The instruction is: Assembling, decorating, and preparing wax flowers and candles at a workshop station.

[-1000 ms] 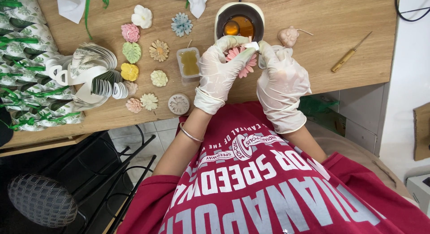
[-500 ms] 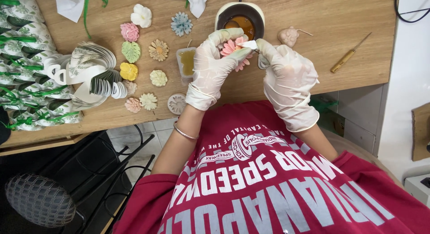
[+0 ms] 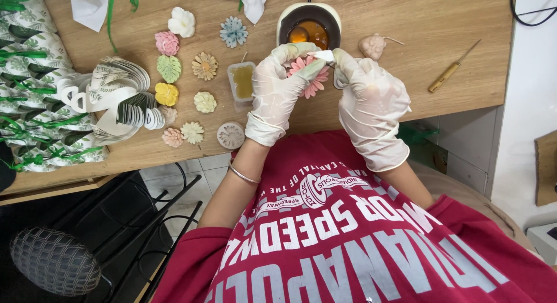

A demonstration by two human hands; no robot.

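Note:
Both my hands wear white gloves over a wooden table (image 3: 464,59). My left hand (image 3: 278,88) cups a pink daisy-shaped wax flower (image 3: 313,77), its petals showing between my fingers. My right hand (image 3: 368,100) pinches a small white tool (image 3: 326,56) whose tip rests on the flower's top edge. Just behind my hands stands a round white melting pot (image 3: 308,24) with amber liquid inside. A small clear square cup (image 3: 242,81) of yellowish liquid sits left of my left hand.
Several small wax flowers in pink, white, blue, green, yellow and tan (image 3: 191,77) lie in rows at the left. A beige wax piece with a wick (image 3: 372,46) and a wooden-handled tool (image 3: 449,71) lie right. Leaf-print paper bags (image 3: 35,82) pile at the left edge.
Both hands with the pink flower have lifted slightly up and away from my body, closer to the melting pot. The rest on the table is unmoved.

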